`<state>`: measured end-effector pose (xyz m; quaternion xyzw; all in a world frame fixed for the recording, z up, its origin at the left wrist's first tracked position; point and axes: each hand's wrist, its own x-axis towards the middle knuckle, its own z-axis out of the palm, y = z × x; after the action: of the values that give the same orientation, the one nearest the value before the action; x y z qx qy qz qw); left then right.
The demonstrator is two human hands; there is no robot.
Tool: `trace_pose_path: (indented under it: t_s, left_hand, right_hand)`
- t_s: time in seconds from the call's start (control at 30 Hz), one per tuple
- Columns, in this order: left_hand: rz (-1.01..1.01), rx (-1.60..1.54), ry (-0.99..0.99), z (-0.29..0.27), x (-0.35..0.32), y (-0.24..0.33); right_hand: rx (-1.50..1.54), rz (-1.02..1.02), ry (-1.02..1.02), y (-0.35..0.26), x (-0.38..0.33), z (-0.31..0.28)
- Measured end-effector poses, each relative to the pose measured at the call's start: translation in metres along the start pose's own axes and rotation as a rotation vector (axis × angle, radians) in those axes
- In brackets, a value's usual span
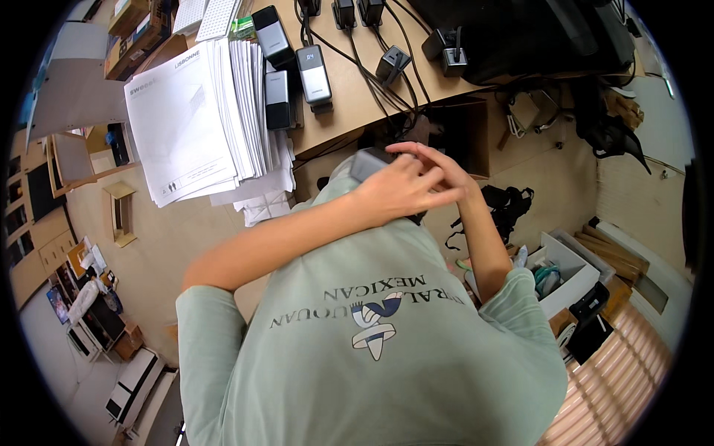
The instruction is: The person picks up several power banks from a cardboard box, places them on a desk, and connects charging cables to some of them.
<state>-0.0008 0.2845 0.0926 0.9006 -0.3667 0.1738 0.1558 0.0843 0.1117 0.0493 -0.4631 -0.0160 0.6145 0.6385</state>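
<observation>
Both my hands meet in front of my chest, just below the wooden desk's (349,111) edge. My left hand (394,192) is curled around a small grey box-shaped device (367,161), which it mostly hides. My right hand (433,162) lies over the left hand's back with its fingers stretched and apart. I cannot see anything held in it. My grey-green shirt (372,349) with a printed emblem fills the lower part of the view.
On the desk lie a fanned stack of white papers (190,119), several grey power banks (314,73) with black cables and plugs (392,65), and a black case (520,33). On the floor at right are a black bag (506,204) and a white bin (569,271).
</observation>
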Motion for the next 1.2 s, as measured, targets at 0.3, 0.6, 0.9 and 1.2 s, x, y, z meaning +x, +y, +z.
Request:
trace_pose_path:
  t_s: [0.3, 0.6, 0.9, 1.2]
  left_hand:
    - [0.046, -0.078, -0.145, 0.047, 0.036, -0.034]
    - [-0.970, -0.322, 0.022, -0.015, 0.005, -0.106]
    - [-1.244, -0.208, 0.108, -0.040, -0.044, -0.113]
    - [-1.230, -0.183, 0.169, -0.028, -0.033, -0.114]
  right_hand:
    - [0.165, 0.175, 0.163, 0.001, 0.050, -0.073]
    - [0.309, 0.045, -0.260, -0.050, 0.072, -0.082]
    - [0.227, 0.104, -0.266, -0.065, 0.078, -0.106]
    - [0.009, 0.116, 0.068, -0.068, 0.060, -0.132]
